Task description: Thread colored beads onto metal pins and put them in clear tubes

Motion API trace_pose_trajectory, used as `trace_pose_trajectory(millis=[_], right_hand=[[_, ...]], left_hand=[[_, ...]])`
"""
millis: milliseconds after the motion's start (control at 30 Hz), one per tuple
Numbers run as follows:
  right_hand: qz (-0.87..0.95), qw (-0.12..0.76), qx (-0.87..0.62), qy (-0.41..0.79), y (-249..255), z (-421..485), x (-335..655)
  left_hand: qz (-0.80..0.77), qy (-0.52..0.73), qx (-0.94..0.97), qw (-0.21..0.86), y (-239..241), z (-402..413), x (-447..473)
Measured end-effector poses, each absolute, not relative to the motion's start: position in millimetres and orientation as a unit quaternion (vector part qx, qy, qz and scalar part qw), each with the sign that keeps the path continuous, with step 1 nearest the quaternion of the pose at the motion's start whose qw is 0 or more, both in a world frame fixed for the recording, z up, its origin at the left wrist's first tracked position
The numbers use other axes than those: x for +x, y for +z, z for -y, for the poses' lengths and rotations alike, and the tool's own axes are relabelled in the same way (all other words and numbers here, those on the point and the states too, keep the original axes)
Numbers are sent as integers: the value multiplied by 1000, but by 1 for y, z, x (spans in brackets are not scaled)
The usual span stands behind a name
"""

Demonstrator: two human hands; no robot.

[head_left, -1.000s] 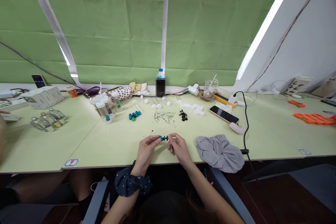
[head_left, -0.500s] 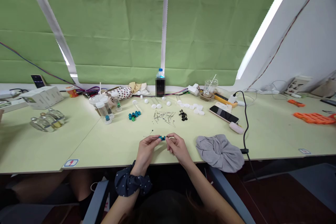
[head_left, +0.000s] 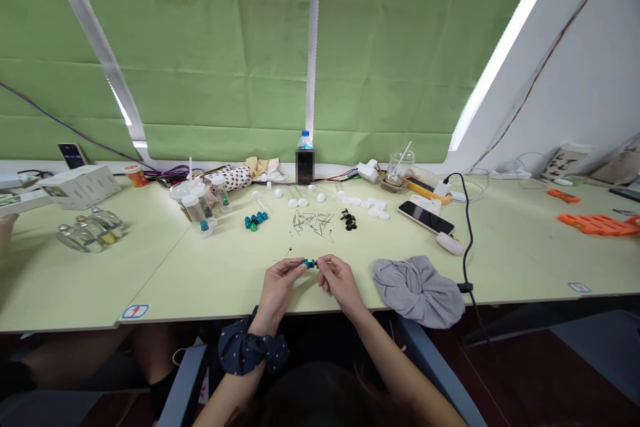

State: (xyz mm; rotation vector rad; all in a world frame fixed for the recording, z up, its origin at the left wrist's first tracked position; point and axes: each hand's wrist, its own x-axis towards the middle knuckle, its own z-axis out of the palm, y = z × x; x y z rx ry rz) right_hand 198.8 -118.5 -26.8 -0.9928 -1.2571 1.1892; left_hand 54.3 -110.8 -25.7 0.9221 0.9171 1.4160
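Just above the near edge of the pale green table [head_left: 215, 273], my left hand [head_left: 278, 285] and my right hand [head_left: 338, 280] meet with pinched fingertips. Between them they hold a small blue beaded piece [head_left: 309, 263] on a thin pin. A dark dotted scrunchie [head_left: 249, 349] sits on my left wrist. Farther back lie a pile of thin metal pins [head_left: 313, 222], a cluster of blue beads [head_left: 255, 220] and a few small black beads [head_left: 349, 219].
A crumpled grey cloth [head_left: 419, 289] lies right of my hands. A phone [head_left: 425, 217], black cable [head_left: 469, 240], white caps [head_left: 367, 203], small vials [head_left: 201, 211], glass bottles [head_left: 91, 229], a water bottle [head_left: 305, 159] and orange parts [head_left: 596, 223] stand around. Another person's hand [head_left: 6, 230] shows at far left.
My right fingers have slid a little left along the beaded piece, closing the gap between my hands. The person's hand at far left has shifted.
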Motion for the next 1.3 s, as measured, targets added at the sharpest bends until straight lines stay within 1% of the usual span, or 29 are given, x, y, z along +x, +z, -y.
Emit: trace_pose_trajectory(millis=[300,667,967,1100,1300], right_hand=[[528,546,-385,524,-27,121,201],[514,547,-403,523,-25,118,198],[497,539,-408,544,-19,113,196],[518,521,-396,550,0,103,196],[565,478,-387,550,53,74,196]], left_hand=[[-380,605,385,584,-26,111,54],[-385,594,378,597,-26,109,53],[-396,574,360,619,-13,113,55],[-404,581,371,602,6,110,52],[-393,600,406,567,46,88,46]])
